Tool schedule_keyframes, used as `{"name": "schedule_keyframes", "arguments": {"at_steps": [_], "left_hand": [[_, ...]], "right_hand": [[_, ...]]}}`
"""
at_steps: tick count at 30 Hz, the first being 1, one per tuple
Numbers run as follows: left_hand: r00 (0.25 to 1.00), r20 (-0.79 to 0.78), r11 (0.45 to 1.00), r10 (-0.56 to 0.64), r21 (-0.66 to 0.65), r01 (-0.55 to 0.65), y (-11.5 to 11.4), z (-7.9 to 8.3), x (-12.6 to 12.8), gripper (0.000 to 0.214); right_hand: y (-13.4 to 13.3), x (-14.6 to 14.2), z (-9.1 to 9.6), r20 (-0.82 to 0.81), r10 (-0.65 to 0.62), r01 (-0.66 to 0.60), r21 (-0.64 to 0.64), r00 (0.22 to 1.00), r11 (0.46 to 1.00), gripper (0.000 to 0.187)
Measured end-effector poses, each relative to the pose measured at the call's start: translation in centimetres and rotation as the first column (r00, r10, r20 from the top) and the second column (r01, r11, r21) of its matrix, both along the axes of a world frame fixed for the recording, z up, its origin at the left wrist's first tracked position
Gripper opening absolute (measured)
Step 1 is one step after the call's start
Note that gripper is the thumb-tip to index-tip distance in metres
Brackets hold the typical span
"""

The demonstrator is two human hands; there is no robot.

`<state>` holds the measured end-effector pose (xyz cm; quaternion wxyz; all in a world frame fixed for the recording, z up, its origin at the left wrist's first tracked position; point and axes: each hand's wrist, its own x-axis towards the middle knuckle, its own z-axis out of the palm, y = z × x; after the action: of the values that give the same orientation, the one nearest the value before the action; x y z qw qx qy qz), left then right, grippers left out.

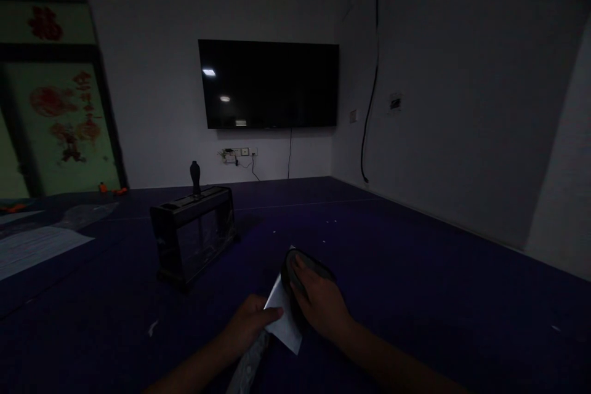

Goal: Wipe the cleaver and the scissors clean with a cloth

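My left hand (pixel 253 319) pinches a folded white sheet of paper (pixel 287 327), its thumb lying over the near side. My right hand (pixel 323 301) grips a dark rounded object with a grey face (pixel 317 266), fingers spread across its top; its exact kind is too dark to make out. The paper's upper end meets the left side of this object, and I cannot tell whether it goes inside. Below my left hand, a crinkled, clear-looking plastic strip (pixel 249 364) runs down to the bottom edge; whether the hand holds it is unclear.
A black box-shaped frame with clear sides (pixel 191 212) stands ahead on the left, a dark knobbed handle (pixel 196 177) on top. Printed sheets (pixel 39 249) and clear plastic (pixel 87 217) lie far left on the dark blue surface (pixel 415 295). White scraps (pixel 153 327) are scattered about.
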<state>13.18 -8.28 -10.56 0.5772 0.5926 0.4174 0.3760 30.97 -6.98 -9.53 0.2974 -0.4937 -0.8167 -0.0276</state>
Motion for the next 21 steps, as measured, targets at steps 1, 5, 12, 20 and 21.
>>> {"name": "schedule_keyframes", "arguments": {"at_steps": [1,5,12,20,21], "left_hand": [[1.0,-0.003,1.0,0.004,-0.003,-0.004,0.03,-0.07,-0.02,0.044],[1.0,-0.001,1.0,-0.013,-0.005,0.013,0.15,-0.23,-0.04,0.045],[1.0,0.017,0.999,-0.021,-0.03,0.022,0.01,0.02,-0.03,0.043],[1.0,-0.023,1.0,-0.006,-0.002,0.006,0.2,-0.28,-0.17,0.045],[1.0,-0.03,1.0,0.001,0.0,-0.001,0.22,-0.31,-0.13,0.045]], "right_hand": [[-0.03,-0.02,0.04,0.005,-0.002,0.002,-0.001,1.0,1.0,0.045],[-0.18,-0.09,0.2,0.008,-0.01,0.011,-0.016,1.0,1.0,0.045],[-0.14,-0.1,0.23,0.048,-0.014,0.016,-0.034,0.999,0.999,0.046],[-0.08,-0.11,0.14,-0.001,0.005,-0.005,0.013,1.0,1.0,0.043],[-0.1,-0.08,0.17,-0.004,0.015,-0.015,0.016,1.0,1.0,0.043]]}}
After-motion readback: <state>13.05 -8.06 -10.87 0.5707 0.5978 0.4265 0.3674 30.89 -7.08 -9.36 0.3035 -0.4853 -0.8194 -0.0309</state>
